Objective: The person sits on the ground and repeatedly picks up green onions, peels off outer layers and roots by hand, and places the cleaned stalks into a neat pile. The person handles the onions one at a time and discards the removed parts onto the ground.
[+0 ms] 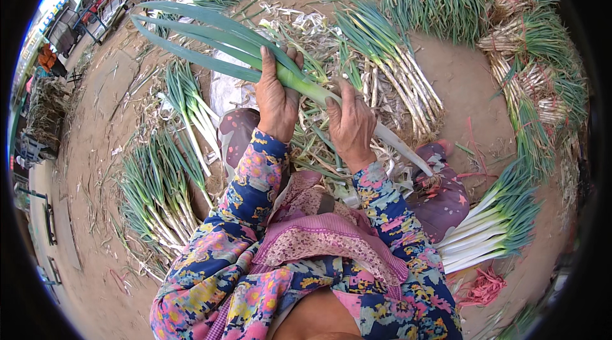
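Across my lap I hold a long green onion [398, 141] with its leaves fanned to the upper left and its rooted white end to the lower right. My left hand [278, 96] grips it where the green leaves meet the pale stalk. Lower on the stalk, the fingers and thumb of my right hand [353, 122] are closed around it. Beneath both hands lie stripped leaves and dry skins [311, 149]. Just beyond my right hand rests a bunch of onions with dirty stalks [401, 79].
Clean white onions [478, 239] lie by my right knee, near pink twine [484, 287]. To the left are more unpeeled onions [160, 196]. Tied bundles [437, 0] are heaped at the upper right. Carts [98, 15] stand at the far left.
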### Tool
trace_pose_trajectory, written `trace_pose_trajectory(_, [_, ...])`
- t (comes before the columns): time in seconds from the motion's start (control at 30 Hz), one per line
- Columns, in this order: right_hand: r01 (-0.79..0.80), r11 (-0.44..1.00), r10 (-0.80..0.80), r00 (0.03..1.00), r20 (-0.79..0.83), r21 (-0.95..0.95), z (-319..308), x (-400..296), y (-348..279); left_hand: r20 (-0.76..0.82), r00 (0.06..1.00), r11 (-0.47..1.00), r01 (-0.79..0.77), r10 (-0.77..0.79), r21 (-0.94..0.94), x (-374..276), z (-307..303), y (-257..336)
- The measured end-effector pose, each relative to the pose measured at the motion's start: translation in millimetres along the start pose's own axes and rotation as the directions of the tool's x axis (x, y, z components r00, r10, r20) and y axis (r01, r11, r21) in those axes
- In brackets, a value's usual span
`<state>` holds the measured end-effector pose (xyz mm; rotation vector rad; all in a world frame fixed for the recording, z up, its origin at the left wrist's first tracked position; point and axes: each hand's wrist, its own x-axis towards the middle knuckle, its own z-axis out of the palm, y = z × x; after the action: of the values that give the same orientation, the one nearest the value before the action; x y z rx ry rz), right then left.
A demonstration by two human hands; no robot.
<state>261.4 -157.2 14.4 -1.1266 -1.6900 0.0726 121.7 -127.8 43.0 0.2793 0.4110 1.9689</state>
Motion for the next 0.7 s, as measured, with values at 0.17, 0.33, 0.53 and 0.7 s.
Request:
trace_pose_trajectory(0.17, [-0.393,0.919,0.343,0.821,0.455,0.017,13.2,32.8,20.7,0.083,0.994,0.995,0.081,-0.076,-0.059,-22.0,6.1,2.8])
trace_pose_trajectory(0.33, [-0.386,0.922,0.309,0.768,0.561,0.021,34.8,54.7,31.4,0.376,0.922,0.994,0.111,-0.096,-0.017,-19.0,1.4,16.2])
trace_pose_trajectory(0.53, [-0.320,0.943,0.261,0.881,0.394,0.091,39.6,45.3,41.8,0.583,0.813,0.980,0.116,0.000,-0.161,-18.5,2.2,85.3])
trace_pose_trajectory(0.7, [-0.347,0.756,-0.086,0.788,0.610,0.555,-13.7,24.5,-45.1,0.392,0.919,0.999,0.014,-0.033,0.051,-15.3,-2.6,70.0])
